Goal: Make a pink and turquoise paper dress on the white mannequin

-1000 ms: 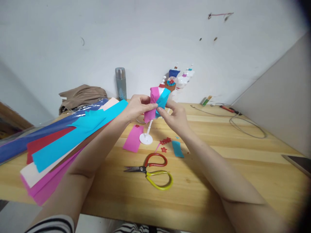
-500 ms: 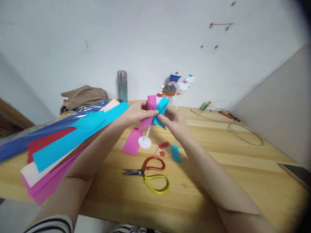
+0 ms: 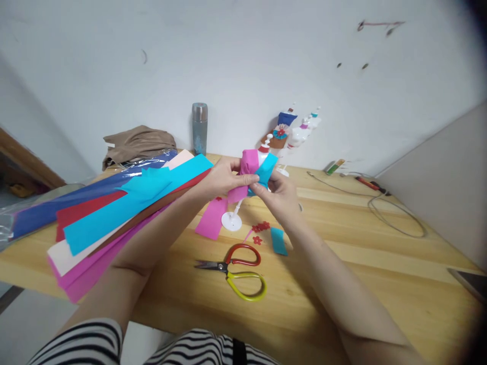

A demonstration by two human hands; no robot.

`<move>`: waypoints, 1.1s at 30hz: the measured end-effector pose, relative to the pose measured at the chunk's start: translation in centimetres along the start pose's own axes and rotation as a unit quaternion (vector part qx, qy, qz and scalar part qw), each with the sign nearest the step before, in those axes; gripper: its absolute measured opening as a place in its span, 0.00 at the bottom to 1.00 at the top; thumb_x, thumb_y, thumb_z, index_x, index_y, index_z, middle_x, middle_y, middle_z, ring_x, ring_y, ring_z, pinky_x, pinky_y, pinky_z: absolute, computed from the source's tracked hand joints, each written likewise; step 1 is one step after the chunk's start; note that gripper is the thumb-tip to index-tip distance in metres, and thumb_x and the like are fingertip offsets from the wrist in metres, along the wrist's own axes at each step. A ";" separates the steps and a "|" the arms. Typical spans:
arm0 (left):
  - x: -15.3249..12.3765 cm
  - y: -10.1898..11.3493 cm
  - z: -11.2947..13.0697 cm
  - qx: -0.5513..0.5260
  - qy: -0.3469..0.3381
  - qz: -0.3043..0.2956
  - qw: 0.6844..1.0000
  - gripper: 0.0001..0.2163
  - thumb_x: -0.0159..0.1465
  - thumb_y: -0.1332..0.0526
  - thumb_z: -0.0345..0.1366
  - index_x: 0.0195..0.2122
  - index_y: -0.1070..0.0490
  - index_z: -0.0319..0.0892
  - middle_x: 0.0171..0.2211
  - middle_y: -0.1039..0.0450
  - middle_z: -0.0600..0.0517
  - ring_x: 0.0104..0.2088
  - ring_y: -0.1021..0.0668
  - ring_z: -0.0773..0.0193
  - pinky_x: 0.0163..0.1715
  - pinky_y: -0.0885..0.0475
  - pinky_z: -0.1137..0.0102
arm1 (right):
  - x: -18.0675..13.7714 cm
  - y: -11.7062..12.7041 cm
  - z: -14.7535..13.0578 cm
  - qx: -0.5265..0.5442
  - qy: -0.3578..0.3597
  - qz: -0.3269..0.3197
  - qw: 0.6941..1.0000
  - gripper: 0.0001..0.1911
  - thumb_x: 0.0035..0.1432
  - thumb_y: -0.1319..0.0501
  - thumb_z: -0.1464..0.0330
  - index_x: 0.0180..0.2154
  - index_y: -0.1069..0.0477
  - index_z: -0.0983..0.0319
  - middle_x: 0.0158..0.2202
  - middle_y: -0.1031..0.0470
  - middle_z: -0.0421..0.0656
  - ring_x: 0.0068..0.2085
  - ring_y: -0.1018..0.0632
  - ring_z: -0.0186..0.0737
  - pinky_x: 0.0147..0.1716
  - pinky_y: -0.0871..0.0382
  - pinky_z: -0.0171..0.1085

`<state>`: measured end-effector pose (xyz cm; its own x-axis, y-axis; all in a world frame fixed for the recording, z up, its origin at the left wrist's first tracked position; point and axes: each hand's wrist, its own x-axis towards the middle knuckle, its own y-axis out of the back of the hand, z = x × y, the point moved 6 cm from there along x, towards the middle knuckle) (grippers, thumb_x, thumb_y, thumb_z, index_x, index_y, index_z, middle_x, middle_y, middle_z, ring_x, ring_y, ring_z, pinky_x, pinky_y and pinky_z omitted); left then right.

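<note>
A small white figure on a stand [image 3: 232, 221] rises from the wooden table [image 3: 342, 284], wrapped in pink paper [image 3: 249, 160] and a blue paper strip [image 3: 266, 169]. My left hand [image 3: 222, 177] pinches the pink wrap from the left. My right hand [image 3: 279, 195] pinches the blue strip from the right, fingertips meeting my left hand's at the figure's middle. Below it lie a loose pink strip [image 3: 212, 224], a short blue piece [image 3: 279, 241] and red paper flowers [image 3: 259, 226].
Scissors with red and yellow handles [image 3: 238, 274] lie in front of the stand. A stack of coloured paper sheets [image 3: 110, 213] covers the table's left. At the back stand a grey flask [image 3: 199, 128], dressed figures [image 3: 291, 133], a brown cloth [image 3: 137, 144] and cables [image 3: 395, 215].
The camera has swung a little left and down. My fingers have shifted on the paper, pressing the blue strip closer against the pink wrap; the figure stays on its stand.
</note>
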<state>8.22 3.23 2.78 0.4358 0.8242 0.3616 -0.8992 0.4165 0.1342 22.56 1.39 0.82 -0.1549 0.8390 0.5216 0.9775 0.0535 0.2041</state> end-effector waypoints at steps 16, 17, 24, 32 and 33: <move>-0.5 3.0 1.5 0.044 -0.030 0.202 0.978 0.16 0.62 0.32 0.46 0.41 0.19 0.37 0.45 0.17 0.40 0.48 0.18 0.54 0.51 0.25 0.61 | 0.6 2.7 1.3 -0.014 0.017 0.097 0.995 0.10 0.55 0.31 0.59 0.35 0.23 0.58 0.34 0.19 0.42 0.37 0.20 0.46 0.43 0.24 0.48; -0.8 3.2 2.1 0.075 -0.056 0.226 0.970 0.12 0.63 0.33 0.43 0.39 0.19 0.38 0.44 0.16 0.41 0.47 0.17 0.55 0.52 0.26 0.62 | 0.7 2.9 1.4 -0.014 0.017 0.105 0.994 0.10 0.54 0.31 0.59 0.34 0.24 0.58 0.33 0.19 0.41 0.36 0.20 0.45 0.43 0.24 0.47; -1.8 2.0 4.7 0.229 -0.125 0.183 0.948 0.08 0.64 0.36 0.37 0.35 0.17 0.41 0.40 0.15 0.46 0.46 0.18 0.56 0.52 0.27 0.63 | 0.6 2.9 2.4 -0.044 0.018 0.101 0.994 0.12 0.56 0.32 0.56 0.36 0.23 0.58 0.35 0.18 0.42 0.37 0.20 0.45 0.42 0.24 0.46; -0.4 1.2 2.1 0.151 -0.029 0.054 0.987 0.12 0.63 0.37 0.37 0.43 0.17 0.39 0.45 0.15 0.47 0.48 0.17 0.55 0.50 0.25 0.64 | 0.1 1.3 1.1 -0.112 0.063 0.060 0.990 0.12 0.58 0.32 0.56 0.34 0.23 0.57 0.36 0.19 0.42 0.39 0.21 0.46 0.46 0.26 0.48; -0.4 1.1 2.0 0.138 -0.023 0.048 0.989 0.11 0.63 0.36 0.37 0.42 0.17 0.39 0.43 0.15 0.47 0.47 0.17 0.55 0.49 0.25 0.64 | 0.1 1.2 0.9 -0.108 0.060 0.055 0.991 0.12 0.58 0.32 0.55 0.35 0.23 0.56 0.37 0.19 0.42 0.40 0.21 0.47 0.47 0.26 0.48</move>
<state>6.99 2.64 4.63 0.3520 0.8336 0.4257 -0.9153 0.2115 0.3427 23.81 2.03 0.32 -0.0784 0.7629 0.6418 0.9377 -0.1621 0.3072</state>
